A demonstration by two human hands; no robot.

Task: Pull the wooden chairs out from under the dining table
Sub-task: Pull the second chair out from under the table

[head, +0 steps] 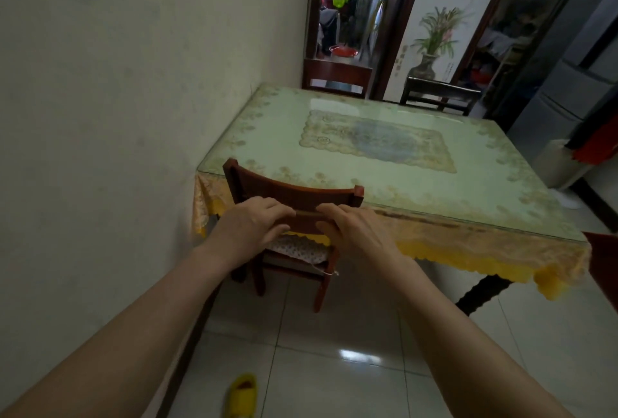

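Observation:
A reddish wooden chair point(294, 193) stands at the near left corner of the dining table point(384, 163), its seat partly under the yellow fringed tablecloth. My left hand point(254, 227) and my right hand point(351, 230) both grip the lower rail of its backrest, fingers curled over it. A patterned cushion lies on the seat. Two more wooden chairs stand at the table's far side, one point(336, 78) on the left and a darker one point(438, 94) on the right. Part of another red chair point(602, 270) shows at the right edge.
The wall runs close along the left of the table and chair. A yellow slipper point(242, 396) lies on the tiled floor near my feet. A white bin point(558, 163) and a grey cabinet stand to the right. An open doorway lies beyond the table.

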